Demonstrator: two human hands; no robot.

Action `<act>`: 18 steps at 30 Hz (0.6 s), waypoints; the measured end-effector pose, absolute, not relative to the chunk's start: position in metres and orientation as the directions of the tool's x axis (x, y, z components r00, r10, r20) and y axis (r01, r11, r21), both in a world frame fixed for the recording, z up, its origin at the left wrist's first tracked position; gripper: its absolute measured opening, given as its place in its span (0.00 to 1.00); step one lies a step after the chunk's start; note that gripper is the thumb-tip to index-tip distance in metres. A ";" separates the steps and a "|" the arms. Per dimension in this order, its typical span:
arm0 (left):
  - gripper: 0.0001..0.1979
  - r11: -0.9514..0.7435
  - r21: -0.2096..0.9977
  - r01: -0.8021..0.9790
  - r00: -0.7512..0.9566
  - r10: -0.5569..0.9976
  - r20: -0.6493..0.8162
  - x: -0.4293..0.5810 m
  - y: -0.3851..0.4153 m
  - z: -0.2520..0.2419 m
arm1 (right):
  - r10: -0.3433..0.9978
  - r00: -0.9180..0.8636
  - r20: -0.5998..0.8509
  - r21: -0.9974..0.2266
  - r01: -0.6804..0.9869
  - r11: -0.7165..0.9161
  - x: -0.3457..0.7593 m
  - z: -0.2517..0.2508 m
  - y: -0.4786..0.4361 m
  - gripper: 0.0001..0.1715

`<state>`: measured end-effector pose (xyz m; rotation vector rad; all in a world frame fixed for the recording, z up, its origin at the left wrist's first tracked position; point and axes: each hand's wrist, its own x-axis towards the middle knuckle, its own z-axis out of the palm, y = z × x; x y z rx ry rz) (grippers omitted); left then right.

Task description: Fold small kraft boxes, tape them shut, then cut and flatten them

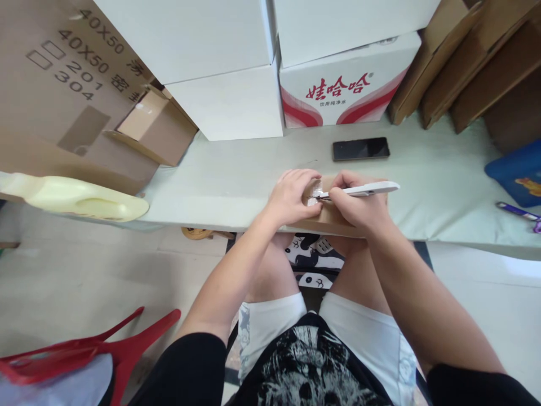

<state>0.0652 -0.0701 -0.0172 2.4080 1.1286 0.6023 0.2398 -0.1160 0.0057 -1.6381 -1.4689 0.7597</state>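
A small brown cardboard box lies on the cloth-covered table, close to its front edge. My left hand rests over the box's left end with fingers curled around it. Between my hands a patch of clear, shiny tape catches the light on the box. Closed around a white utility knife, my right hand holds the tip down against the taped spot. The knife's rear end points right. Part of the box is hidden under both hands.
Behind the hands lies a black phone. White cartons and a red-and-white carton stand at the back. Folded cardboard leans at right, near a blue container. A pale yellow bottle lies left; a red chair stands below.
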 end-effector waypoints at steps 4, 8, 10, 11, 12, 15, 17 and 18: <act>0.25 -0.592 0.534 0.603 0.583 0.784 0.210 0.065 -0.070 -0.018 | 0.985 0.162 0.067 -0.856 0.516 -0.026 0.240 0.006 -0.116 0.07; 0.25 -0.578 0.538 0.614 0.574 0.794 0.198 0.066 -0.070 -0.018 | 0.978 0.183 0.101 -0.844 0.536 -0.013 0.240 0.001 -0.117 0.06; 0.26 -0.574 0.540 0.615 0.572 0.797 0.196 0.066 -0.070 -0.018 | 0.973 0.190 0.133 -0.840 0.542 0.009 0.239 -0.004 -0.117 0.05; 0.26 -0.574 0.543 0.614 0.571 0.797 0.197 0.066 -0.070 -0.018 | 0.970 0.194 0.147 -0.853 0.521 0.025 0.240 -0.006 -0.116 0.05; 0.27 -0.572 0.546 0.613 0.568 0.799 0.198 0.066 -0.071 -0.017 | 0.965 0.203 0.166 -0.880 0.472 0.052 0.241 -0.007 -0.116 0.04; 0.28 -0.548 0.564 0.618 0.552 0.813 0.186 0.065 -0.072 -0.015 | 0.893 0.320 0.318 -0.945 0.177 0.274 0.253 -0.004 -0.120 0.02; 0.27 -0.531 0.576 0.621 0.544 0.822 0.172 0.063 -0.072 -0.014 | 0.761 0.463 0.454 -0.871 0.052 0.488 0.271 0.002 -0.128 0.06; 0.27 -0.530 0.578 0.620 0.545 0.821 0.168 0.062 -0.072 -0.014 | 0.685 0.527 0.503 -0.831 0.077 0.551 0.283 0.004 -0.133 0.07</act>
